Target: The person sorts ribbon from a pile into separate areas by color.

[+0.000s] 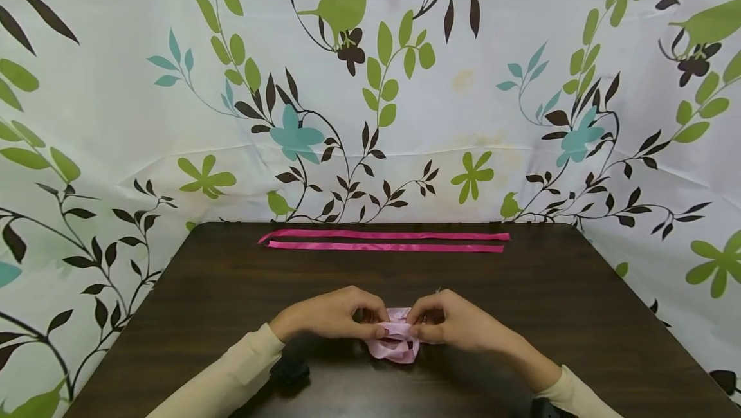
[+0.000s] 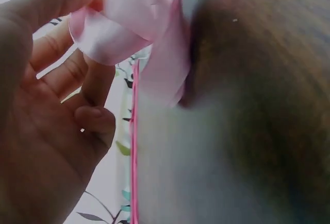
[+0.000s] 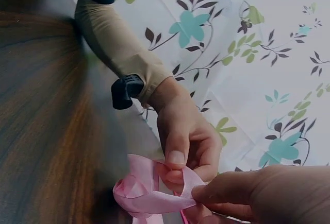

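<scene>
Two-handedly pinching the looped pale pink ribbon (image 1: 397, 329) with left hand (image 1: 338, 312) and right hand (image 1: 470, 321), ideally keeping its loops untwisted.

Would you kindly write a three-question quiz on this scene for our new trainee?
1. True or false: the left hand and the right hand both pinch the pale pink ribbon.
2. How many bright pink strips lie on the table?
3. Which lies nearer the patterned cloth: A) the pale pink ribbon, or B) the bright pink strips?

Key: 1. True; 2. Two; 3. B
</scene>
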The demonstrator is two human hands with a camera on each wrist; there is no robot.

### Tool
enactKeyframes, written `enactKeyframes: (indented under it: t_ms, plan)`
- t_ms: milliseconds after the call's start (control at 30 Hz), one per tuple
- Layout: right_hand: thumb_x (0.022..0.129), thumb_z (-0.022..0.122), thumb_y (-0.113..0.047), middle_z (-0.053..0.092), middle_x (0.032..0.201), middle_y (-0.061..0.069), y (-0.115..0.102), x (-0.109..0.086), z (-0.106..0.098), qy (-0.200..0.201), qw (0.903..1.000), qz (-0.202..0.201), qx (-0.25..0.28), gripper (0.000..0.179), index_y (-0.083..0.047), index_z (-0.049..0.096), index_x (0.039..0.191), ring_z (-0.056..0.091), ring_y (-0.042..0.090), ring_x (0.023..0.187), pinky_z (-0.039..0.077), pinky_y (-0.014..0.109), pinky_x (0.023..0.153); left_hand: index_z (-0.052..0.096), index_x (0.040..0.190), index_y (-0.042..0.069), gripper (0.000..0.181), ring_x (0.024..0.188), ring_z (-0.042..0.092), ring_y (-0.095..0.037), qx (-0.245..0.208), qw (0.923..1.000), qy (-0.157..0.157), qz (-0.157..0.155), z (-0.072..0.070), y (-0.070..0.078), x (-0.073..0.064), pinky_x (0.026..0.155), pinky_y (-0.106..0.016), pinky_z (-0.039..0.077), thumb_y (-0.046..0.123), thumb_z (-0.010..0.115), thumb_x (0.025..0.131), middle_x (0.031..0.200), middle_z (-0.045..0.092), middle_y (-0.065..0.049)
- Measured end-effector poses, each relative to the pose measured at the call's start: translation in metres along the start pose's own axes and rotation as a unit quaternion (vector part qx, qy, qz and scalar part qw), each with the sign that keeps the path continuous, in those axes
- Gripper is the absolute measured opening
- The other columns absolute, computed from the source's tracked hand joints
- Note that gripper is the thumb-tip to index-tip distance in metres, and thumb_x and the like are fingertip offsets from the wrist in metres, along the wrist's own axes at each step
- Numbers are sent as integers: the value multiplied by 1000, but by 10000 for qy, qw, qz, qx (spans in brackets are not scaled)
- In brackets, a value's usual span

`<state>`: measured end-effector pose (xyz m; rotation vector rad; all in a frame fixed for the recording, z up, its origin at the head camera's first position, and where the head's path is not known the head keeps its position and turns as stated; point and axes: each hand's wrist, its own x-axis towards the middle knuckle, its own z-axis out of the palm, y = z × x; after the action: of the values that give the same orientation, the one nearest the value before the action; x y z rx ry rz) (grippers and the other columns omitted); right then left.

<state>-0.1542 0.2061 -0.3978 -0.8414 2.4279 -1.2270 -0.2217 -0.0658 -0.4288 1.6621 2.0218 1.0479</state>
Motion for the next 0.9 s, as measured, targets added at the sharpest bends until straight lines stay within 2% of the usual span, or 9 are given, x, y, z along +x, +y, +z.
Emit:
enactKeyframes:
  t_ms: [133, 233, 400, 500, 667, 733, 833, 900]
  plan:
    - [96, 73, -16, 67, 86, -1, -2, -1, -5, -128, 9969, 241, 733, 5, -12, 75, 98, 57, 8, 70, 49, 25, 59, 70, 102, 19, 3, 76, 56, 0, 110, 9996, 264, 12, -8, 3, -2, 66, -22, 50, 18, 68, 100, 87, 61, 16]
    - [97, 71, -14, 65, 82, 2, -3, -2, -8, -239, 9915, 340, 1236, 7, -8, 73, 100, 57, 11, 69, 50, 27, 59, 69, 100, 20, 8, 74, 55, 0, 240, 9991, 339, -15, -13, 5, -3, 63, -21, 48, 12, 71, 96, 83, 60, 15]
    - [100, 67, -14, 57, 71, 4, -3, -7, -16, -386, 9845, 265, 1688, 11, -5, 71, 104, 52, 15, 58, 46, 26, 54, 70, 98, 19, 8, 73, 55, 0, 605, 9963, 604, -24, -17, 7, -2, 63, -20, 48, 11, 71, 96, 84, 60, 16]
    - [100, 66, -14, 57, 73, 4, -2, -10, -20, -456, 9809, 276, 1869, 13, -3, 71, 106, 48, 14, 56, 44, 25, 52, 71, 100, 19, 9, 73, 56, 0, 1051, 9900, 913, -228, -21, 10, -4, 64, -20, 48, 12, 72, 95, 86, 61, 16]
    - [97, 70, -13, 63, 83, 4, -4, -13, -28, -623, 9758, 481, 2038, 16, -3, 72, 110, 48, 10, 63, 43, 24, 55, 74, 108, 20, 19, 72, 54, -4, 2105, 9670, 1376, -414, -33, 20, -10, 64, -23, 45, 11, 67, 92, 94, 65, 13]
    - [95, 71, -11, 61, 83, 1, -6, -13, -31, -713, 9751, 506, 2036, 16, -2, 73, 108, 46, 8, 64, 42, 24, 56, 75, 110, 20, 21, 70, 51, -4, 2373, 9591, 1490, -406, -39, 23, -12, 62, -24, 42, 12, 64, 93, 95, 65, 14]
    - [94, 72, -9, 56, 75, -2, -7, -15, -36, -889, 9772, 371, 1894, 12, -2, 74, 104, 43, 7, 61, 39, 24, 54, 74, 111, 20, 22, 65, 48, -2, 2462, 9559, 1522, -492, -46, 25, -15, 58, -25, 40, 13, 61, 95, 91, 62, 17]
    - [95, 72, -9, 52, 72, -4, -8, -16, -41, -960, 9793, 216, 1768, 9, -3, 74, 101, 42, 7, 58, 36, 24, 52, 73, 110, 19, 22, 59, 49, 2, 2273, 9616, 1418, -595, -50, 25, -18, 57, -25, 40, 10, 59, 96, 82, 61, 17]
